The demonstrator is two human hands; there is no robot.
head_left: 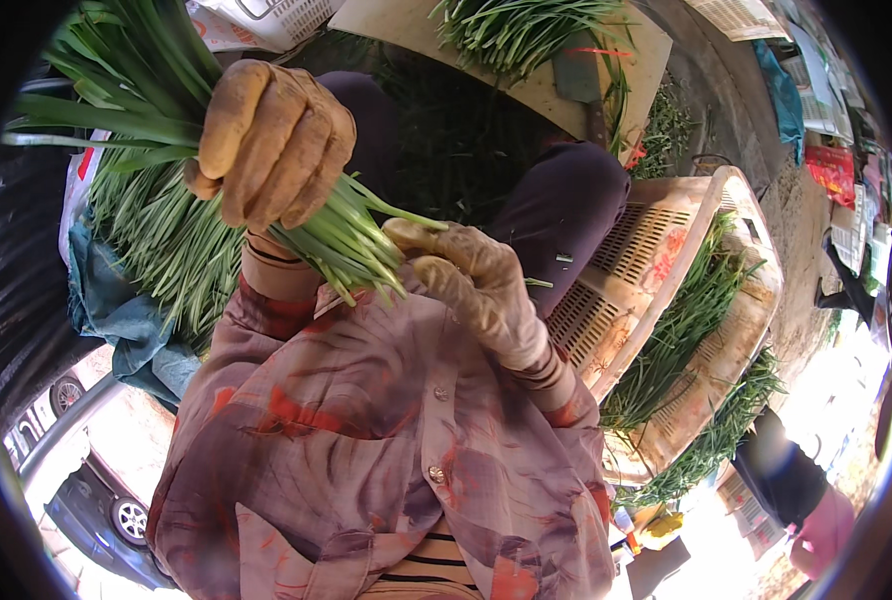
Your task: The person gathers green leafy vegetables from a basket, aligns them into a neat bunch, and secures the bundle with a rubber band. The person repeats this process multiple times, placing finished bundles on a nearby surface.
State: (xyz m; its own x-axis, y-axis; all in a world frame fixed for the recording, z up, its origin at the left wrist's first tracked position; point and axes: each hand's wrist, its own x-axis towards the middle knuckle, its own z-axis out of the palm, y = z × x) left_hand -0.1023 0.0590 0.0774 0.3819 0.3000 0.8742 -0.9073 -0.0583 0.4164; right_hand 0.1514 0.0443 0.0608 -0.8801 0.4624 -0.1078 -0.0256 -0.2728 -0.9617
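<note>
Where blue cloth point(116, 305) edges a pile of long green stalks point(161, 225), probably keeping it tidy within reach, the gloved left hand point(276, 145) in front is closed firmly around the middle of a bunch point(341, 240), which leaves its paler ends free toward the right hand. That gloved right hand point(481, 285) has curled fingers at those ends, though whether it pinches a stalk cannot be told; beyond it a cleaver point(576, 75) lies flat on a board point(631, 45), and a slatted plastic basket point(616, 260) contains loose greens point(671, 345), presumably stopping them scattering.
</note>
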